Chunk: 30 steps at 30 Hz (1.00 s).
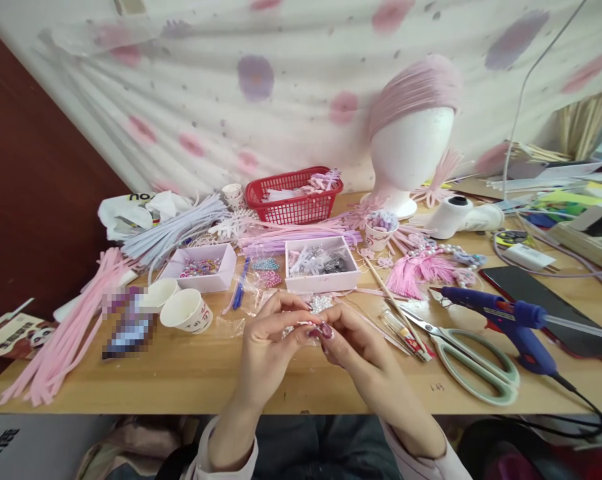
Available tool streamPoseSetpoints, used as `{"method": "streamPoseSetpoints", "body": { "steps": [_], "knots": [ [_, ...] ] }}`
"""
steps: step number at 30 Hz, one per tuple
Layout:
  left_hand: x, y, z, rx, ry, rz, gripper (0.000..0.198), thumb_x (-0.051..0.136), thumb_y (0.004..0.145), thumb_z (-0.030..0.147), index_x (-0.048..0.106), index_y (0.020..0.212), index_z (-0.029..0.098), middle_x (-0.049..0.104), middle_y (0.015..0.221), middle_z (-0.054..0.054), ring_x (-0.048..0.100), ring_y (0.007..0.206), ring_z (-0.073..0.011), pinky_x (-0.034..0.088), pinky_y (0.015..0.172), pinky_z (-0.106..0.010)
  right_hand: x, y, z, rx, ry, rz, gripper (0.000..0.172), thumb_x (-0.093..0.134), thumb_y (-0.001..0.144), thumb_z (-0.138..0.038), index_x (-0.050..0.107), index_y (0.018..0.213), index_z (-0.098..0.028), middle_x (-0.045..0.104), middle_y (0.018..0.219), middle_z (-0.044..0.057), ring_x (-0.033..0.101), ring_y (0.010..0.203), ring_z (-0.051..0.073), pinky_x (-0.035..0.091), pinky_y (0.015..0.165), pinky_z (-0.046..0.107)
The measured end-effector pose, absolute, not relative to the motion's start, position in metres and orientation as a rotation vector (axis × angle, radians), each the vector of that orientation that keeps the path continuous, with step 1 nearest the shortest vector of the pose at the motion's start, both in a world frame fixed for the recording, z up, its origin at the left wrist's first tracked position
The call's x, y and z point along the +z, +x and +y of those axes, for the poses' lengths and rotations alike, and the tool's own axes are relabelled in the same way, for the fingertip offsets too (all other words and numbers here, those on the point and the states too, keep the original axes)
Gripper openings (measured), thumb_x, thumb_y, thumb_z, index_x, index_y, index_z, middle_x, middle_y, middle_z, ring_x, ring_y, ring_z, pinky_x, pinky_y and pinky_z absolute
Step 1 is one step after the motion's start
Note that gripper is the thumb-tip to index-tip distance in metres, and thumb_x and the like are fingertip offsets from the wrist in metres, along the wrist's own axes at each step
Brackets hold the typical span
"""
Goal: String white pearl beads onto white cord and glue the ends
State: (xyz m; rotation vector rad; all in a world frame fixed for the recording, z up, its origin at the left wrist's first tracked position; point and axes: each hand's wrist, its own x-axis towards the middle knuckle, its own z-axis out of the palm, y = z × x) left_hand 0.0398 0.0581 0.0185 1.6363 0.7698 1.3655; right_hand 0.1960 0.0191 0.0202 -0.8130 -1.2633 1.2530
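Head view on my remote feed shows the left hand [267, 341] and the right hand [357, 343] meeting just above the near part of the wooden table [181, 377]. The fingers [283, 310] of both are curled in and pinched tip to tip on a small pale beaded piece [305, 328]. I judge it is held up off the table and close in so both hands can work on it at once. Supplies sit within reach: just beyond the fingers is a white shallow box of clear and dark trinkets [322, 265], and beyond them to the left a pale pink shallow box of coloured beads [201, 268]. Left of the fingers stand two white paper cups [187, 312]; to their right lie mint-handled scissors [475, 365], handles toward the near edge, likely for a quick grab, and a blue glue gun [511, 321]. Fingertips cover most of the piece, so I cannot tell its shape, nor whether the purplish spot at the right fingertips is part of it or a painted nail. A smeared-out patch [128, 325] beside the cups hides whatever lies there, and the glue gun's black cord [581, 398] runs out of view at the lower right.
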Motion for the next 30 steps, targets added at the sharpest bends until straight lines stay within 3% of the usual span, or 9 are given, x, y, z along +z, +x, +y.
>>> {"method": "streamPoseSetpoints", "body": {
  "steps": [5, 12, 17, 20, 24, 27, 30],
  "knots": [
    [0.019, 0.044, 0.059, 1.423, 1.582, 0.771, 0.007, 0.08, 0.082, 0.02, 0.082, 0.085, 0.026, 0.066, 0.084, -0.001, 0.061, 0.083, -0.0143, 0.051, 0.074, -0.023, 0.018, 0.196, 0.023, 1.26, -0.851, -1.202, 0.028, 0.065, 0.096, -0.045, 0.06, 0.085, -0.02, 0.044, 0.068, -0.006, 0.031, 0.051, 0.006, 0.026, 0.044, 0.019],
    [0.011, 0.059, 0.048, 1.484, 1.235, 0.838, 0.008, 0.079, 0.084, 0.027, 0.078, 0.077, 0.023, 0.067, 0.075, 0.0, 0.062, 0.069, -0.0111, 0.051, 0.062, -0.019, 0.016, 0.19, 0.02, 1.133, -0.99, -1.166, 0.033, 0.064, 0.095, -0.047, 0.058, 0.078, -0.019, 0.038, 0.058, -0.007, 0.025, 0.045, 0.006, 0.015, 0.04, 0.02],
    [0.018, 0.038, 0.06, 1.654, 1.01, 0.922, 0.019, 0.084, 0.077, 0.041, 0.079, 0.082, 0.024, 0.066, 0.067, 0.002, 0.06, 0.059, -0.0097, 0.051, 0.058, -0.019, 0.008, 0.198, 0.023, 1.056, -1.047, -1.074, 0.035, 0.066, 0.093, -0.049, 0.058, 0.076, -0.02, 0.032, 0.055, -0.009, 0.023, 0.044, 0.006, 0.015, 0.039, 0.02],
    [0.035, 0.006, 0.077, 1.631, 1.377, 1.27, 0.016, 0.074, 0.087, 0.037, 0.08, 0.096, 0.025, 0.066, 0.07, 0.002, 0.058, 0.059, -0.0108, 0.048, 0.056, -0.022, 0.009, 0.206, 0.025, 0.997, -1.107, -1.031, 0.034, 0.07, 0.089, -0.051, 0.063, 0.078, -0.019, 0.037, 0.055, -0.008, 0.027, 0.044, 0.006, 0.018, 0.039, 0.02],
    [0.06, -0.026, 0.095, 1.586, 2.069, 1.725, 0.012, 0.069, 0.087, 0.029, 0.079, 0.091, 0.023, 0.068, 0.099, -0.004, 0.063, 0.083, -0.0187, 0.052, 0.073, -0.032, 0.011, 0.214, 0.027, 0.912, -1.139, -0.909, 0.031, 0.075, 0.085, -0.05, 0.069, 0.083, -0.02, 0.039, 0.054, -0.007, 0.028, 0.043, 0.006, 0.02, 0.038, 0.02],
    [0.065, -0.037, 0.099, 1.355, 2.339, 1.831, 0.017, 0.063, 0.089, 0.029, 0.078, 0.086, 0.022, 0.07, 0.108, -0.008, 0.063, 0.102, -0.0284, 0.05, 0.092, -0.046, 0.016, 0.217, 0.029, 0.905, -1.092, -0.762, 0.027, 0.079, 0.082, -0.048, 0.07, 0.084, -0.022, 0.036, 0.054, -0.009, 0.026, 0.043, 0.006, 0.021, 0.037, 0.019],
    [0.061, -0.045, 0.097, 1.137, 2.374, 1.885, 0.024, 0.055, 0.091, 0.031, 0.077, 0.087, 0.022, 0.073, 0.113, -0.011, 0.063, 0.109, -0.0332, 0.048, 0.096, -0.053, 0.022, 0.221, 0.031, 0.962, -1.01, -0.633, 0.025, 0.084, 0.077, -0.044, 0.069, 0.08, -0.023, 0.031, 0.054, -0.009, 0.02, 0.044, 0.006, 0.017, 0.036, 0.018]
  ]
}}
